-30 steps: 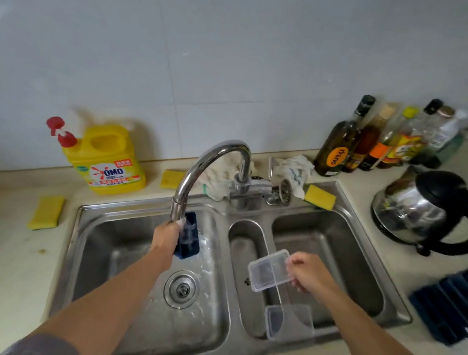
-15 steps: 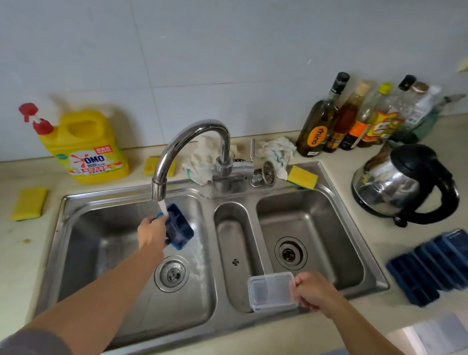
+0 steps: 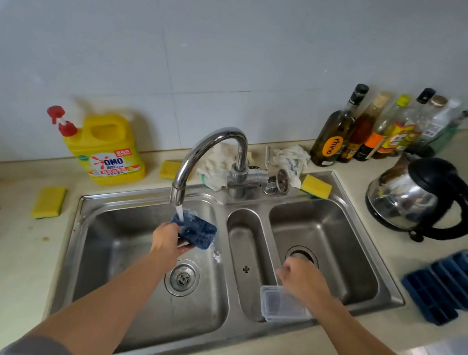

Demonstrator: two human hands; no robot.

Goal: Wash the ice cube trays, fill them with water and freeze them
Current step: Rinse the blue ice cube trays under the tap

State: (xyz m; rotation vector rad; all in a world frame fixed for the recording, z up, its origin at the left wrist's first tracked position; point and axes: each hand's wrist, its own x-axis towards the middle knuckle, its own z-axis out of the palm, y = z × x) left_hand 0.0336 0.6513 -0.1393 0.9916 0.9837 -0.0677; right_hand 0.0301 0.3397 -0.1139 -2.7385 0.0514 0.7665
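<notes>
**One tray under the tap, the others waiting**

The left hand [image 3: 166,241] grips the blue ice cube tray [image 3: 198,232] by its near end, holding it in the stream from the tap [image 3: 209,150] over the left basin [image 3: 117,251], probably so the rinse water falls to the drain. The right hand [image 3: 301,277] hovers with its fingers loosely curled, apparently holding nothing, just above the clear box [image 3: 281,307] at the front edge of the narrow middle basin [image 3: 244,237]. More blue trays [image 3: 446,286] are stacked on the surface [image 3: 7,282] at the right, near the kettle [image 3: 422,194]. There is open room below the tray, but the spout sits close above it
</notes>
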